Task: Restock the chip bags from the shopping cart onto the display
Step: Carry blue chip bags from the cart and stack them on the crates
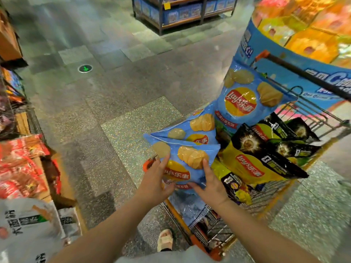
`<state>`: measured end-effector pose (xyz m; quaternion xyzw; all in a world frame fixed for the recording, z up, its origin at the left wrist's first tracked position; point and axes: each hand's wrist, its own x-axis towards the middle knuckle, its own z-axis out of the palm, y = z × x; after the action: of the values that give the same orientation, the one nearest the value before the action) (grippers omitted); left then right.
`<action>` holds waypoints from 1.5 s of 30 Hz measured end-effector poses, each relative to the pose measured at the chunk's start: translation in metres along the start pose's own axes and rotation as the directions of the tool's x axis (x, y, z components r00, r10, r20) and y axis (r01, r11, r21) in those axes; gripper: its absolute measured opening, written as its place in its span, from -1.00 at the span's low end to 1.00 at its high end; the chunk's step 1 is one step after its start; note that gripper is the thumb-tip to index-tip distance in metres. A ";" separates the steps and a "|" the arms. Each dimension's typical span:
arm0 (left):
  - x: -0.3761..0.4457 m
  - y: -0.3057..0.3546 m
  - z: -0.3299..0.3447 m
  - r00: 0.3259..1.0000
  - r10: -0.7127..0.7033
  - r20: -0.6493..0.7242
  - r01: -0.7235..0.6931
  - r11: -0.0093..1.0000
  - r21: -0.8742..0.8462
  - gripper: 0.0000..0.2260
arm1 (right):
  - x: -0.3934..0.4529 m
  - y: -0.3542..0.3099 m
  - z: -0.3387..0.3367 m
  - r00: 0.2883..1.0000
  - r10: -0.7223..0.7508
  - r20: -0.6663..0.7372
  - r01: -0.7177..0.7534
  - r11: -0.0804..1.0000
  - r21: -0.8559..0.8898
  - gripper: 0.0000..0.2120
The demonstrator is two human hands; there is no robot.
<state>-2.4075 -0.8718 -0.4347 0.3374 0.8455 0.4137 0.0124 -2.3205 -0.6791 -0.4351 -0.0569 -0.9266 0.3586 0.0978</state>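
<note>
A blue chip bag (187, 158) lies at the near left corner of the shopping cart (218, 234). My left hand (155, 179) grips its lower left side, and my right hand (209, 183) grips its lower right side. A second blue bag (197, 130) lies just behind it. A third blue bag (245, 95) stands upright further back. Yellow and black chip bags (266, 158) are piled in the cart to the right.
A round display (284, 59) with blue banner and orange packs on top stands beyond the cart at the right. Shelves with red packs (20, 168) and white sacks (28, 228) run along the left. A low shelf (180, 14) stands across the tiled aisle. My sandalled foot (164, 241) is beside the cart.
</note>
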 end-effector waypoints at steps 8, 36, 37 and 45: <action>0.017 0.011 0.022 0.997 -0.009 0.071 0.022 0.980 -0.197 -0.18 | -0.033 0.003 -0.052 0.941 0.337 0.016 -0.337 0.937 0.093 -0.10; 0.048 0.069 -0.003 0.945 -0.052 0.322 0.107 0.982 -0.154 0.06 | -0.049 -0.024 -0.089 0.903 0.419 -0.094 -0.387 0.889 0.245 0.01; 0.052 0.081 -0.009 0.953 -0.024 0.304 0.082 0.980 -0.179 0.05 | -0.051 -0.031 -0.100 0.909 0.399 -0.120 -0.360 0.897 0.258 0.00; 0.052 0.193 -0.022 0.942 0.306 0.137 -0.310 0.951 0.008 -0.18 | -0.106 -0.059 -0.202 0.886 0.374 -0.275 -0.251 0.884 0.394 -0.05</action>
<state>-2.3457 -0.7735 -0.2702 0.4925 0.7855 0.3746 -0.0007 -2.1741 -0.6093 -0.2636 -0.2511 -0.7952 0.5120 0.2059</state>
